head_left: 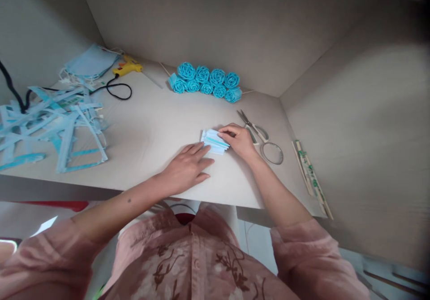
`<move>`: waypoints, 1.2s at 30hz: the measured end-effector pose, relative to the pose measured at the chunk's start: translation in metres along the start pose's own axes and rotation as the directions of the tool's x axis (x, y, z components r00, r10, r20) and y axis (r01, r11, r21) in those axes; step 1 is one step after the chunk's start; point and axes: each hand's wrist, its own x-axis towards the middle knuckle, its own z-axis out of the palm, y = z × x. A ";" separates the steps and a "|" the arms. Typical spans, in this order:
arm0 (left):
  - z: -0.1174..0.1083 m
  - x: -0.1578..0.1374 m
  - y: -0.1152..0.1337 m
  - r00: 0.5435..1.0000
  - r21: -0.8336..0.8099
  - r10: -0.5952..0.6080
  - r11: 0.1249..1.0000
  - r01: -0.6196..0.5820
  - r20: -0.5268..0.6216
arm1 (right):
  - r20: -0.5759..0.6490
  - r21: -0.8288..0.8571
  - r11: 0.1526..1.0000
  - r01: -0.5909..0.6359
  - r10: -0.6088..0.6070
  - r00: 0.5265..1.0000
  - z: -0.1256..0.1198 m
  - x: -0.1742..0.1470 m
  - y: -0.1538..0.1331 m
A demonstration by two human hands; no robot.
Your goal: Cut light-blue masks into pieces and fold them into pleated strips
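Observation:
Pieces of light blue pleated face-mask fabric [215,141] lie on the white table in front of me. My left hand [186,167] rests flat on the table with fingers stretched out, its fingertips on the left edge of the pieces. With thumb and forefinger together, my right hand [239,139] pinches the upper right part of the fabric. Just beyond the right hand lie scissors [252,127] with pale handles, blades partly apart. A ring-shaped roll [273,153], perhaps tape or wire, sits near my right wrist.
Several blue crafted roses [205,82] lie at the back of the table [144,125]. A yellow glue gun [128,67] with a black cord is at back left, beside stacked face masks [90,62]. Cut blue strips [67,125] heap at left. Thin sticks [311,176] lie by the right wall.

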 end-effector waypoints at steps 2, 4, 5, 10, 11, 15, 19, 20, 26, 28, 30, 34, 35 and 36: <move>-0.001 0.000 0.000 1.000 0.007 -0.001 1.000 0.001 -0.003 | -0.024 -0.005 1.000 -0.018 0.018 1.000 -0.001 0.001 0.000; -0.001 0.000 0.000 1.000 0.008 0.000 1.000 0.000 -0.009 | -0.041 0.005 0.998 -0.055 0.055 0.998 -0.006 0.002 0.001; -0.001 0.000 0.000 1.000 0.005 0.002 1.000 -0.002 -0.011 | -0.048 0.030 0.996 -0.079 0.080 0.996 -0.010 0.003 0.001; -0.001 -0.001 0.000 1.000 -0.018 0.000 1.000 0.000 0.001 | -0.067 0.273 0.945 -0.181 0.206 0.976 -0.039 0.002 0.005; -0.001 -0.001 0.000 1.000 -0.021 -0.002 1.000 0.002 0.003 | -0.052 0.305 0.931 -0.198 0.224 0.973 -0.043 0.001 0.004; -0.001 -0.001 0.000 1.000 -0.023 0.002 1.000 -0.002 -0.005 | 0.108 0.351 0.904 -0.245 0.221 0.969 -0.044 -0.005 -0.007; -0.003 0.000 0.000 1.000 -0.034 0.015 0.999 -0.015 -0.020 | 0.271 0.248 0.938 -0.241 0.171 0.947 -0.023 -0.005 -0.020; -0.004 0.000 0.000 1.000 -0.037 0.015 0.999 -0.015 -0.019 | 0.273 0.215 0.951 -0.221 0.159 0.949 -0.017 -0.004 -0.022; -0.002 0.000 -0.001 0.999 -0.042 0.022 0.999 -0.024 -0.047 | 0.198 -0.012 0.997 -0.076 0.077 0.977 0.002 -0.002 -0.017; -0.004 0.000 -0.001 0.996 -0.078 0.004 0.997 -0.011 -0.093 | 0.182 -0.052 0.997 -0.060 0.069 0.981 0.003 -0.002 -0.015; -0.011 0.001 -0.003 0.982 -0.123 -0.062 0.992 0.040 -0.181 | 0.170 -0.086 0.995 -0.043 0.057 0.984 0.004 -0.003 -0.014; -0.029 0.011 -0.004 0.952 -0.145 -0.124 0.986 0.086 -0.280 | 0.188 -0.131 0.991 0.014 0.011 0.982 0.003 -0.001 -0.012; -0.032 0.016 -0.004 0.961 -0.136 -0.100 0.988 0.067 -0.256 | 0.193 -0.134 0.991 0.030 -0.003 0.981 0.002 -0.001 -0.012; -0.033 0.021 -0.004 0.973 -0.123 -0.073 0.991 0.047 -0.219 | 0.199 -0.136 0.990 0.045 -0.018 0.980 0.002 0.000 -0.011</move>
